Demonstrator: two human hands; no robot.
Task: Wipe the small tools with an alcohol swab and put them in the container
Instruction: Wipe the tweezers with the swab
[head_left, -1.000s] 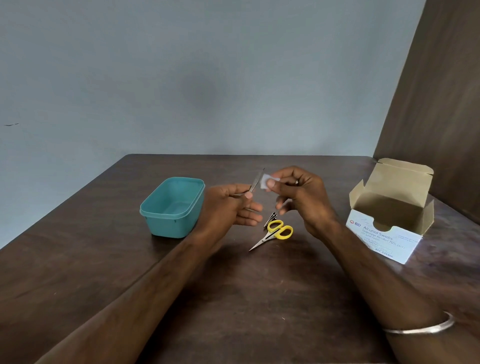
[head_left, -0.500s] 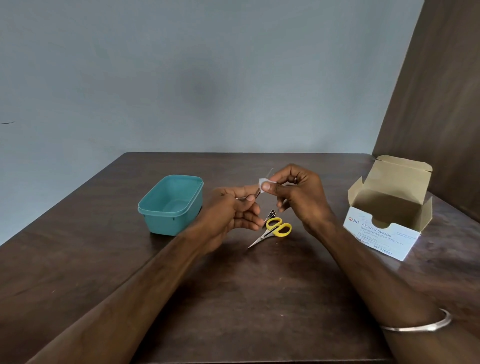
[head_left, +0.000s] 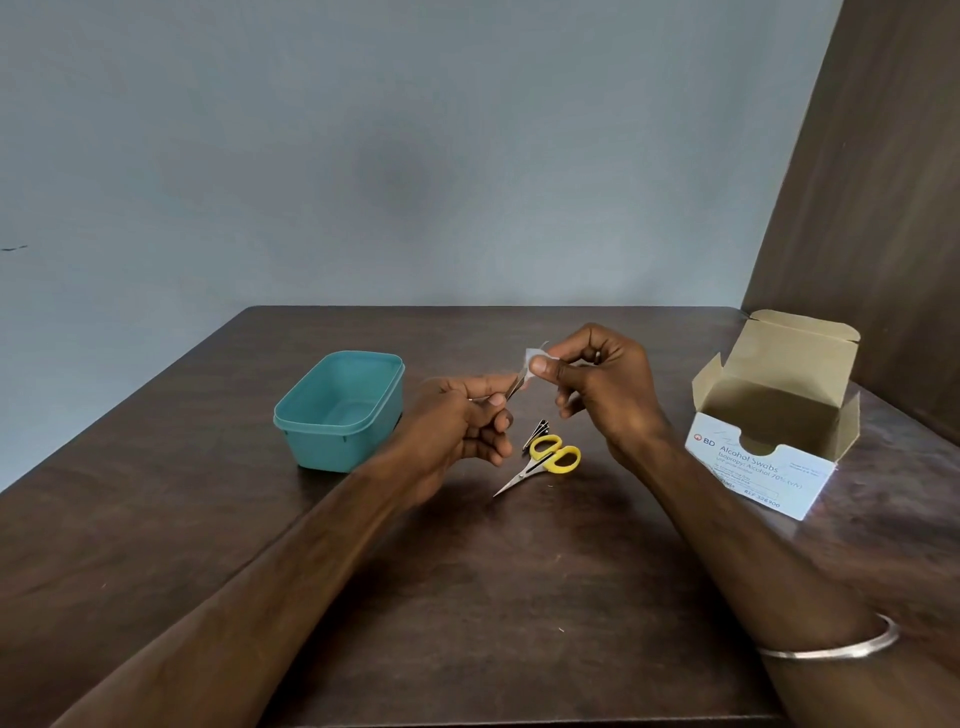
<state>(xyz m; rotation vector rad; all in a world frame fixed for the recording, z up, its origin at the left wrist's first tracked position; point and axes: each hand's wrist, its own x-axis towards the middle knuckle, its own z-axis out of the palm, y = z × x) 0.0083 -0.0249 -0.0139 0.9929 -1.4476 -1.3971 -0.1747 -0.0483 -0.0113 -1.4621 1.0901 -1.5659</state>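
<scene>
On the table (head_left: 467, 597), scissors (head_left: 545, 464) are laid nearest, beside a dark tool (head_left: 536, 433). Above them, a thin metal tool (head_left: 514, 387) is pinched by the left hand (head_left: 462, 426), its tip wrapped in a swab (head_left: 532, 361) pinched by the right hand (head_left: 597, 387). Farther left, the container (head_left: 340, 410) is set; at right, a swab box (head_left: 769, 415).

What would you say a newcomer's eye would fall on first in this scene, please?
Most likely the two hands raised over the middle of the dark table: the left hand pinches a thin metal tool while the right hand pinches a white swab around its upper part. Next come the yellow-handled scissors lying just below the hands, the teal container to the left, and the open alcohol swab box on the right.
</scene>
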